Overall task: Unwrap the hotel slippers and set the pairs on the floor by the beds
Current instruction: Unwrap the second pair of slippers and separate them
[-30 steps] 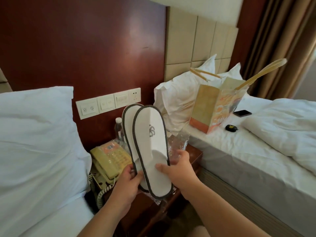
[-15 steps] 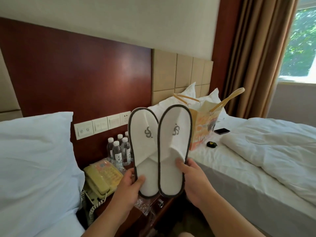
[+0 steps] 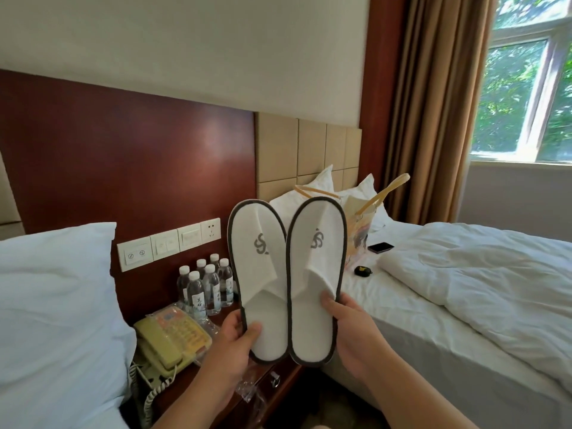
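Two white hotel slippers with dark grey trim and a grey logo stand upright side by side in front of me, toes up. My left hand [image 3: 230, 345] grips the heel of the left slipper [image 3: 260, 274]. The right slipper [image 3: 312, 274] is held at its side edge by my right hand [image 3: 353, 329]. Both are out of their wrap. A crumpled clear plastic wrapper [image 3: 247, 391] lies on the nightstand edge below them.
A dark wooden nightstand [image 3: 281, 382] between the two beds carries a yellow telephone [image 3: 167, 339] and several water bottles [image 3: 204, 286]. The right bed [image 3: 464, 305] holds a paper bag [image 3: 359, 230], a phone [image 3: 380, 246] and a small black case [image 3: 360, 270]. A pillow [image 3: 55, 305] is at left.
The slippers went from stacked and overlapping to held apart side by side, lifted higher. My view has tilted up, showing more wall and the window.
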`<action>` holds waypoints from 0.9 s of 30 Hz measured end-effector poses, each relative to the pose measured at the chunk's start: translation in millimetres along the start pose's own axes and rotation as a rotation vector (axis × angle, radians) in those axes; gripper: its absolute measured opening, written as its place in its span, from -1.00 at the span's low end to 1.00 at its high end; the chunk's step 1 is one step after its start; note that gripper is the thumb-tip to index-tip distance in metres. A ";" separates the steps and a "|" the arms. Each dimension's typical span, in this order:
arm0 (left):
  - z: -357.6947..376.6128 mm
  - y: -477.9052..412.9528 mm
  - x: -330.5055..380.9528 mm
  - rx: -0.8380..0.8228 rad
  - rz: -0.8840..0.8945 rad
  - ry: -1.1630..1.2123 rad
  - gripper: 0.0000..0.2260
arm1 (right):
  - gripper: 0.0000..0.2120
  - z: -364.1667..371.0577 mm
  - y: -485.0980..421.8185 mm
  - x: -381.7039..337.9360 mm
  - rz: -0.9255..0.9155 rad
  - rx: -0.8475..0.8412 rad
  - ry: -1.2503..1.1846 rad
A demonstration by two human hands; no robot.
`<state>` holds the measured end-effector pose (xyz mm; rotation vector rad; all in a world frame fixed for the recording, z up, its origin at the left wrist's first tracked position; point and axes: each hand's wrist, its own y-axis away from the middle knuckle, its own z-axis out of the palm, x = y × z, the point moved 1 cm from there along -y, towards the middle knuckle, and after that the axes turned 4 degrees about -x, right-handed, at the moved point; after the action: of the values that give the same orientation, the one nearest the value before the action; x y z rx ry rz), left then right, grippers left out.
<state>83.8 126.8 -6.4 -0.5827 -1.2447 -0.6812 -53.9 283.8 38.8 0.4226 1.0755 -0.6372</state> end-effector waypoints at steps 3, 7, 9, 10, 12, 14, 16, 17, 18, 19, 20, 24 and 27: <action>7.7 -1.2 1.4 -0.028 -0.029 -0.014 -0.77 | -0.68 0.3 4.2 -3.7 0.042 -0.099 -0.031; 30.3 4.8 7.1 -0.143 -0.039 -0.047 -0.60 | -0.71 10.8 7.2 -0.9 0.073 -0.183 -0.017; 41.6 8.3 10.7 -0.207 -0.009 -0.058 -0.53 | -0.78 15.8 9.2 -1.0 0.067 -0.185 -0.012; 45.6 9.4 12.6 -0.222 0.014 -0.067 -0.56 | -0.81 17.0 9.7 -2.1 0.056 -0.167 -0.021; 49.2 11.7 17.0 -0.220 0.079 -0.119 -0.61 | -0.84 17.9 10.9 -5.8 0.029 -0.123 -0.047; 48.5 14.2 19.9 -0.173 0.144 -0.134 -0.57 | -0.81 19.1 12.5 -9.1 -0.005 -0.090 -0.050; 47.4 17.3 21.7 -0.143 0.194 -0.111 -0.59 | -0.77 20.8 14.4 -10.9 -0.035 -0.065 -0.021; 48.0 18.7 22.7 -0.134 0.208 -0.114 -0.63 | -0.77 21.8 15.3 -11.6 -0.048 -0.059 -0.003; 48.6 19.4 23.4 -0.125 0.209 -0.118 -0.67 | -0.77 23.0 16.2 -12.2 -0.058 -0.055 0.015; 49.4 19.0 23.6 -0.118 0.210 -0.116 -0.67 | -0.79 24.1 17.3 -12.8 -0.067 -0.050 0.031; 49.1 17.6 23.2 -0.108 0.209 -0.112 -0.65 | -0.80 25.1 18.3 -13.4 -0.074 -0.042 0.038; 44.2 12.9 24.7 -0.078 0.185 -0.029 -0.65 | -0.72 24.7 19.7 -17.6 -0.131 -0.038 0.045; 32.6 8.6 28.8 -0.056 0.179 0.064 -0.71 | -0.76 18.4 17.0 -21.9 -0.157 0.036 0.055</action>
<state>74.0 151.9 28.8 -0.7045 -1.1024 -0.5812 -37.4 291.3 66.7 0.3915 1.1590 -0.7886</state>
